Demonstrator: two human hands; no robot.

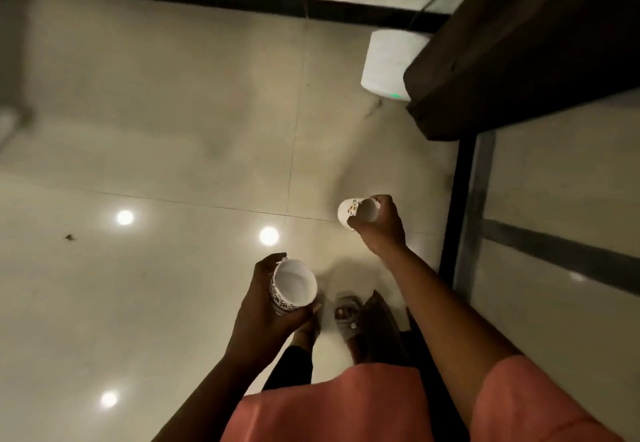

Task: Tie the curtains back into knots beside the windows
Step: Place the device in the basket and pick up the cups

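Two cups (294, 287) (356, 213); one white device (389, 61); one sandal (349, 317).

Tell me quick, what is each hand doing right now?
Left hand: holds a patterned white cup, fingers curled round it.
Right hand: grips a second white cup, tilted on its side.

Dark brown curtain (519, 43), hanging loose at upper right, hem just above floor

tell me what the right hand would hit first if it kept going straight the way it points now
Probably nothing soon. The right hand, holding a cup, points up-frame over bare floor; the white device lies further along, though depth is unclear.
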